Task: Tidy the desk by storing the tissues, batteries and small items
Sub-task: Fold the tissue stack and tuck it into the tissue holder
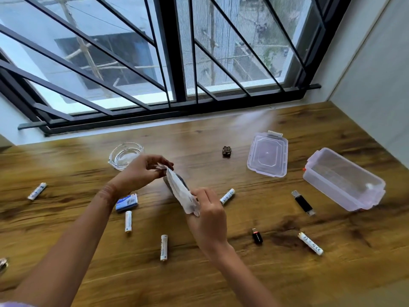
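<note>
The left hand pinches the upper end of a thin white crumpled tissue, and the right hand grips its lower end between thumb and fingers, so the sheet is held taut and slanted above the brown wood-grain desk, roughly over its middle. The step in hand looks like folding or bunching the tissue small enough to store. To do it well, bring the two ends together and press the sheet flat rather than tugging, since paper this thin will likely tear; then carry it in one hand.

Just beside the left wrist lies a small blue-and-white packet, possibly the tissue pack; its print is too blurred to read. White cylindrical batteries lie scattered around the hands, untouched. To the right sit a black USB stick and a small black adapter. Further right, well apart from the hands, the clear rectangular plastic box stands open, its clear flat lid lying beside it. Behind the left hand is a round glass ashtray, with a small dark carved ornament between it and the lid
</note>
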`<action>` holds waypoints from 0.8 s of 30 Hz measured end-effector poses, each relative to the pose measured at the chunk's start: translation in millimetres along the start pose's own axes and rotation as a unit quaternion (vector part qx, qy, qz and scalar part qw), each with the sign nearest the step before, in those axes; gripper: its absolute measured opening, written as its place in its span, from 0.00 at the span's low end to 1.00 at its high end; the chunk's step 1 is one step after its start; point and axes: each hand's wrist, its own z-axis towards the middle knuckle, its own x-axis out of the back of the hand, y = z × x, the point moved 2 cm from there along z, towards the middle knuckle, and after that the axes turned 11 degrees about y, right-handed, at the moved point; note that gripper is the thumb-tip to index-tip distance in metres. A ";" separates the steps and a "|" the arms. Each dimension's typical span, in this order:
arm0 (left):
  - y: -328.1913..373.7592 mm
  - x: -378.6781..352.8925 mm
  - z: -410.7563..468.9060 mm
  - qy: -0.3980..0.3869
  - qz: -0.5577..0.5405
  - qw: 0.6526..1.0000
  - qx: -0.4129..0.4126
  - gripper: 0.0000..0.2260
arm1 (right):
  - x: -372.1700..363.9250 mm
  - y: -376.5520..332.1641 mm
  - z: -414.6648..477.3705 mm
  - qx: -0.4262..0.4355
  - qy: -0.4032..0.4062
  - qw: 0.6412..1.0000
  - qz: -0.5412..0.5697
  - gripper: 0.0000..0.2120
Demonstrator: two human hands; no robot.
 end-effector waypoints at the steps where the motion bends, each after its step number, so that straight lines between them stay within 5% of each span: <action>1: 0.1 -1.3 -0.9 0.005 0.004 1.000 0.002 0.13 | 1.6 0.7 -1.3 0.001 0.001 1.000 0.006 0.08; 11: 1.4 -5.3 -9.6 0.028 0.030 0.999 0.014 0.14 | 6.0 7.7 -9.3 -0.016 -0.027 0.999 0.021 0.15; 19: -8.5 -38.6 -49.8 0.247 -0.131 0.954 0.110 0.25 | 2.9 13.0 -15.6 -0.092 -0.115 0.989 0.026 0.27; 24: -14.1 -78.7 -76.6 0.221 -0.210 0.931 0.198 0.24 | -4.3 14.4 -17.5 -0.133 -0.135 0.981 0.034 0.25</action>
